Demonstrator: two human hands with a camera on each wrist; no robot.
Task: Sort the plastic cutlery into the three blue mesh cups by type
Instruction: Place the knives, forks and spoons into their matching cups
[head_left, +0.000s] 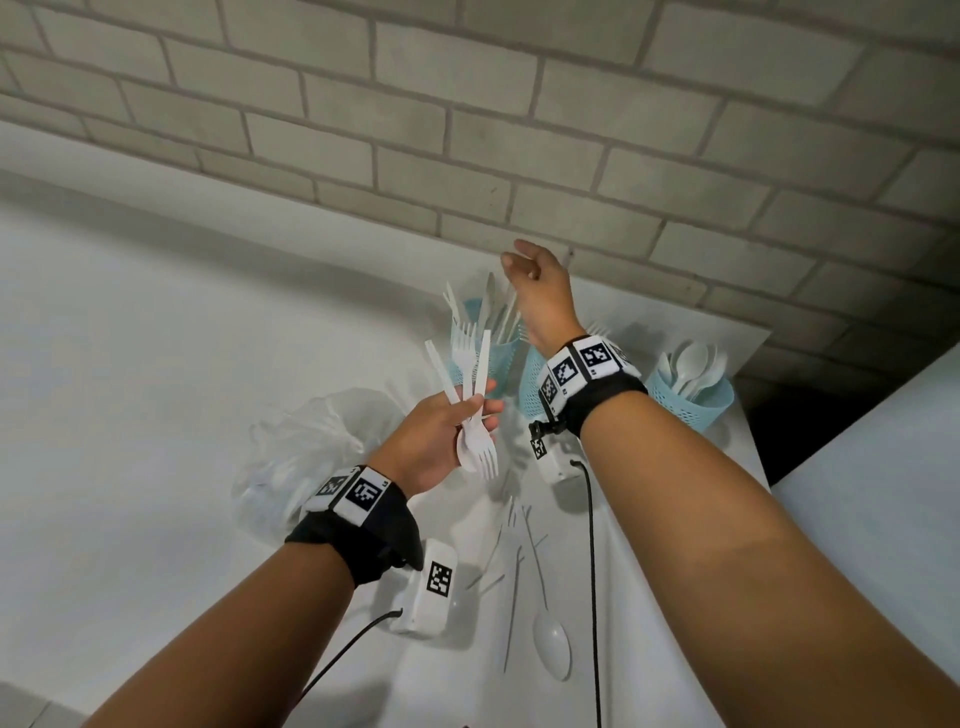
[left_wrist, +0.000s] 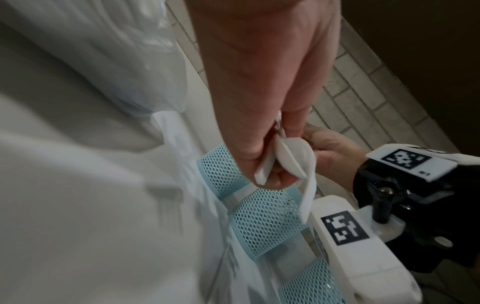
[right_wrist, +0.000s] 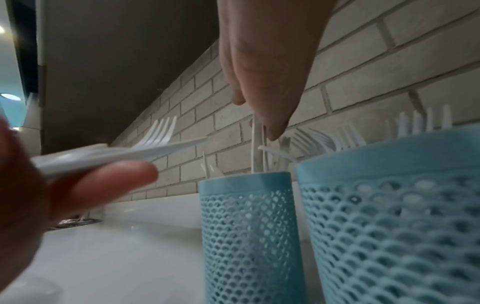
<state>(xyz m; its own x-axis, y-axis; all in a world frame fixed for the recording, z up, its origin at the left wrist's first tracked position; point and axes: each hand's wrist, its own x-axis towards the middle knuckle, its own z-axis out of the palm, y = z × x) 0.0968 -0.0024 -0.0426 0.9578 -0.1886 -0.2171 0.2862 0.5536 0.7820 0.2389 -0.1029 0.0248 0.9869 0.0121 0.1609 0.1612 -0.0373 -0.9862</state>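
My left hand (head_left: 441, 434) grips a bundle of white cutlery (head_left: 470, 395): forks, knives and a spoon, fanned out above the table; the bundle (left_wrist: 285, 158) also shows in the left wrist view. Three blue mesh cups stand by the brick wall. The knife cup (head_left: 491, 353) is on the left, the fork cup (head_left: 532, 382) sits partly behind my right wrist, and the spoon cup (head_left: 691, 395) is on the right. My right hand (head_left: 524, 267) hovers over the knife cup (right_wrist: 246, 226), fingertips down, pinching the top of a knife (right_wrist: 254, 144) that stands upright in it.
Loose cutlery lies on the white table near me: a spoon (head_left: 551, 644) and thin forks or knives (head_left: 511, 561). A clear plastic bag (head_left: 306, 457) with more pieces lies left. The brick wall (head_left: 519, 130) is just behind the cups; the table edge (head_left: 756, 395) runs right of the spoon cup.
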